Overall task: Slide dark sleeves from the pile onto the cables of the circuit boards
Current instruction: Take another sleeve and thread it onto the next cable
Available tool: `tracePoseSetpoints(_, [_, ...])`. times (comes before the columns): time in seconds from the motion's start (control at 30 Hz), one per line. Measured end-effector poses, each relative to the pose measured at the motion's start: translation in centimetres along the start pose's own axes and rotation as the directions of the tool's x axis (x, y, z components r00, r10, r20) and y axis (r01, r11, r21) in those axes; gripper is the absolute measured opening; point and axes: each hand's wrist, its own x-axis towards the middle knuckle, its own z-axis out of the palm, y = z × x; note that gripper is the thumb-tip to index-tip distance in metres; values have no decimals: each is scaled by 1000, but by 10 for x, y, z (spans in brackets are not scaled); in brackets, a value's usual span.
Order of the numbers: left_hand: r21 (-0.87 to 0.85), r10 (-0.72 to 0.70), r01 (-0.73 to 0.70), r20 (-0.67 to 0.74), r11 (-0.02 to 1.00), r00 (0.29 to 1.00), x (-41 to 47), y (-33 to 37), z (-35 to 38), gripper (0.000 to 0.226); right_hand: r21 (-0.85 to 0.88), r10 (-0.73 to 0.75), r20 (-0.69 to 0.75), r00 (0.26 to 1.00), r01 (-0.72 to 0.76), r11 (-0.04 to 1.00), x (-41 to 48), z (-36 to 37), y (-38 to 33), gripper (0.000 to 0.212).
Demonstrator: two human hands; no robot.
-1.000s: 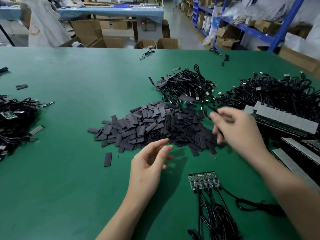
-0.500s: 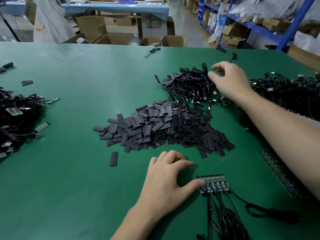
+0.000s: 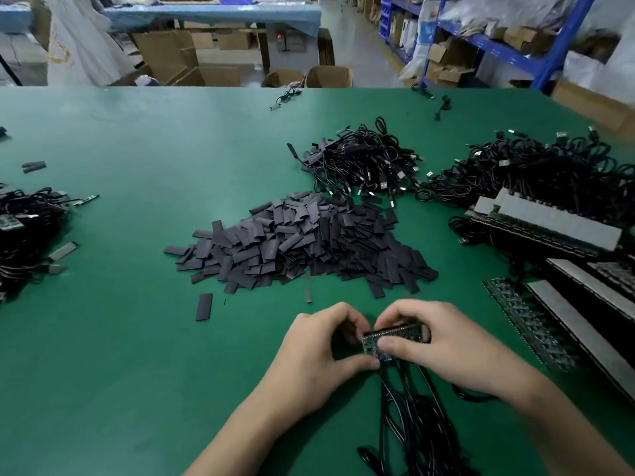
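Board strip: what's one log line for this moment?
left hand: holds board strip | right hand: holds board strip | cables: on table | sleeve pile: beyond hands

Even overhead light, edges warped

circuit board partly hidden by right hand, cables cropped below

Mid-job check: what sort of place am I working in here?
Probably an electronics assembly workshop with storage: a green worktable heaped with dark sleeves and bundled cables, strips of circuit boards, and blue shelving stacked with cardboard boxes behind.
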Motion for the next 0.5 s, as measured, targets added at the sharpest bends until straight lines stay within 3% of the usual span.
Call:
tracePoseSetpoints(0.2, [-396,-58,69,40,916,997,-3,3,-4,18,136,29,-38,999,-24,990,-4,9,8,11])
tracePoseSetpoints(0.3, [-420,-104,107,30,901,994,-1,2,-1,6,254,15,-51,999,-2,967,-7,15,7,31])
tracePoseSetpoints(0.5, [-541,-96,122,75,832,992,0,2,-5,10,398,-52,-53,997,68,915,-5,20,6,26])
